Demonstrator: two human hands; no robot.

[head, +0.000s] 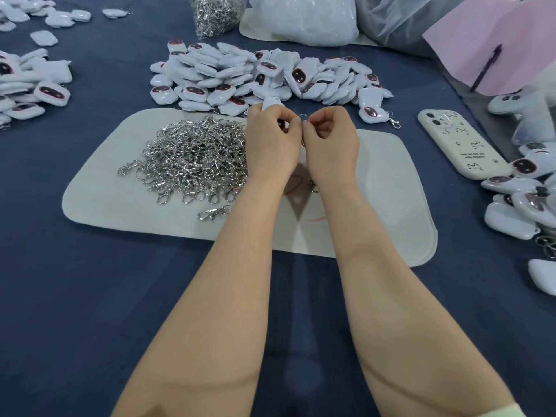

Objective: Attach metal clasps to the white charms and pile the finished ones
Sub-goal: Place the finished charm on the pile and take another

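Note:
My left hand grips a white charm, whose top pokes out above the fingers. My right hand pinches a small metal clasp right beside it; both hands meet above the white mat. A heap of loose metal clasps lies on the mat to the left of my hands. Behind them spreads a big pile of white charms with dark pink-rimmed faces. One charm with a clasp attached lies at that pile's right end.
A phone in a cream case lies to the right. More charms are piled at the left edge and right edge. A clear bag of clasps and white bags stand at the back on the blue cloth.

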